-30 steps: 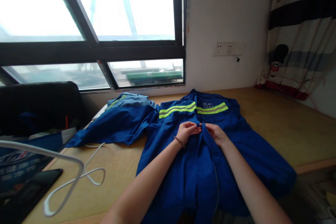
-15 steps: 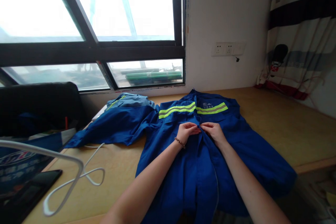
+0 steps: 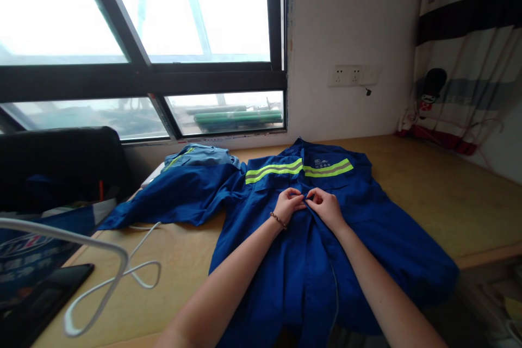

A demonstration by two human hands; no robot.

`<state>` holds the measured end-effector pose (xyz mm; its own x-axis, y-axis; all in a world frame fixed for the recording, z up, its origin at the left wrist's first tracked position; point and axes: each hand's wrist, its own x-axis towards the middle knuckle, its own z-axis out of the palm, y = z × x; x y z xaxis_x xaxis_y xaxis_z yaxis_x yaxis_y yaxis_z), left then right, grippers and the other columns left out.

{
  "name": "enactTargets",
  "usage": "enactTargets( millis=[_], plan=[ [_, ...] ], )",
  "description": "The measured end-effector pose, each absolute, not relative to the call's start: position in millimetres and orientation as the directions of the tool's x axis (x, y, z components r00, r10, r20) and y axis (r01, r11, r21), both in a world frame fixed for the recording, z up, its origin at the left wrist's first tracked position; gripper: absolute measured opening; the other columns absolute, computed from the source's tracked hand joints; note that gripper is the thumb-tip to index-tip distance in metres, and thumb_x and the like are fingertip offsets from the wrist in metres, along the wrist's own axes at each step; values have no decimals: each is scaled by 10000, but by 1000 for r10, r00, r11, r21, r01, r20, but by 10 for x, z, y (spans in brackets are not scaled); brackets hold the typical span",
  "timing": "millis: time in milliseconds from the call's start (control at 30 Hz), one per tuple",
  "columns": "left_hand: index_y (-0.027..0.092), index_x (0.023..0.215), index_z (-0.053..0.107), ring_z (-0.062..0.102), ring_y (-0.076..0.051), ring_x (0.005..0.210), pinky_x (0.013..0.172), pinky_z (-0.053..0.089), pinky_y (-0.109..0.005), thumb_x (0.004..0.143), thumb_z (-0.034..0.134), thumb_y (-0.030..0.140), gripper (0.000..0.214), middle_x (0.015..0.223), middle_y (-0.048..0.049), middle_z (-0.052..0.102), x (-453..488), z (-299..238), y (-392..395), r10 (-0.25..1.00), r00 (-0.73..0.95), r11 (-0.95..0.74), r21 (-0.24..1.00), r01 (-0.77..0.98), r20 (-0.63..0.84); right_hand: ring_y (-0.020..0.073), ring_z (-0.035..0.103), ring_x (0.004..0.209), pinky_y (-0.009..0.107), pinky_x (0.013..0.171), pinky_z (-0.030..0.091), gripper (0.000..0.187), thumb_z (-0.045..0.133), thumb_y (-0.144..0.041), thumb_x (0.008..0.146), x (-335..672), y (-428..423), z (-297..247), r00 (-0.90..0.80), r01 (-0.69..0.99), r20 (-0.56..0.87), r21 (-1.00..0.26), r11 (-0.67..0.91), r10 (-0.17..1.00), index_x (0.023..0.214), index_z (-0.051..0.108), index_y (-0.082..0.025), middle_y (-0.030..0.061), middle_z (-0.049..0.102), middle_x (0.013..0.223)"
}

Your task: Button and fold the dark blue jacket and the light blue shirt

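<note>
Left hand point(image 3: 290, 204) and right hand point(image 3: 325, 205) pinch a blue fabric jacket point(image 3: 297, 261); fingertips are closed. A white cable point(image 3: 124, 254) loops left of it.

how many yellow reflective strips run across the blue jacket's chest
2. On the blue jacket, the left strip lies beyond the left hand; the right strip lies beyond the right hand. More could be hidden in creases.

Your daylight glares white through the window point(image 3: 142, 79), leaving the curtain point(image 3: 460, 65) dim; your frame edges look stretched and soft.
</note>
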<state>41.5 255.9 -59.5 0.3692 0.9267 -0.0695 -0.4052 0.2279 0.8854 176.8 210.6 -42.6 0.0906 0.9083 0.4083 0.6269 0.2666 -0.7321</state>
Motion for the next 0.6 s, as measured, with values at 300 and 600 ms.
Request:
enactTargets(
  millis=[300, 600],
  plan=[
    [139, 762, 485, 544, -80, 505, 579, 483, -244, 501, 759, 222, 387, 530, 48, 524, 433, -610, 2559, 931, 361, 228, 866, -445, -60, 96, 453, 511, 209, 506, 363, 193, 601, -268, 646, 1789, 2152, -425, 107, 516, 390, -808, 284, 915, 818, 618, -183, -34, 504, 591],
    [146, 808, 492, 552, -64, 542, 576, 444, -195, 489, 766, 182, 421, 620, 38, 557, 419, -589, 2536, 923, 384, 226, 856, -464, -35, 94, 477, 596, 239, 576, 417, 300, 642, -265, 632, 1821, 2155, -402, 58, 440, 387, -838, 324, 920, 927, 671, -219, 25, 555, 871]
  ],
)
